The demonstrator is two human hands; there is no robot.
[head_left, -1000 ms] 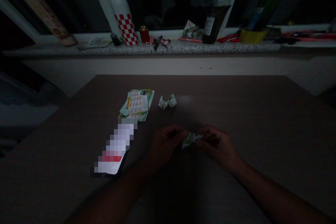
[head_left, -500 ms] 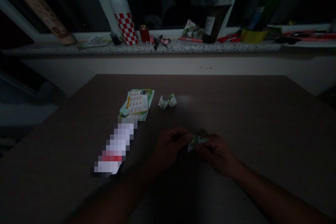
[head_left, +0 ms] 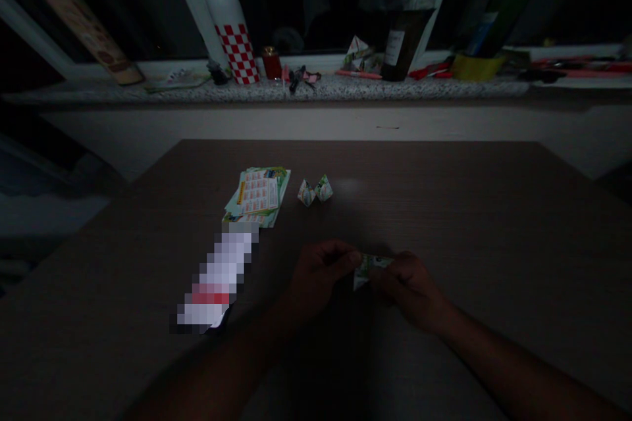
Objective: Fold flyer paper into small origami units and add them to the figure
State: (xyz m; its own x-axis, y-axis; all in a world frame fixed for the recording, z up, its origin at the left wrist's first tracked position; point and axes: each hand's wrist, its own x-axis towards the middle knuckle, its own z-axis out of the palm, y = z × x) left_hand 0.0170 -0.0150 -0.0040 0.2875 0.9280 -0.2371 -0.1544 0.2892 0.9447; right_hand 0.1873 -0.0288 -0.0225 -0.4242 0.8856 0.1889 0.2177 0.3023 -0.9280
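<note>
Between my hands is a small folded piece of green and white printed paper (head_left: 366, 270), held just above the table. My left hand (head_left: 320, 273) pinches its upper left corner between thumb and fingers. At its right side my right hand (head_left: 407, 283) is closed on the paper, the thumb lying across the front. Beyond them stand two small folded paper pieces (head_left: 324, 189), side by side and pointed in shape. To their left lies a loose stack of printed paper slips (head_left: 258, 192), green and white with orange print.
A blurred-out phone-like object (head_left: 217, 276) with a bright screen lies left of my left arm. Behind the wooden table (head_left: 444, 177), the granite sill (head_left: 316, 95) holds a red-checked white bottle (head_left: 238, 46), a small red jar (head_left: 271, 63), a dark cup (head_left: 402, 43) and a green bottle (head_left: 513, 0).
My right thumb and fingers have shifted slightly on the folded paper, and its lower point now shows more. The left hand keeps its pinch; the things on the table have not moved.
</note>
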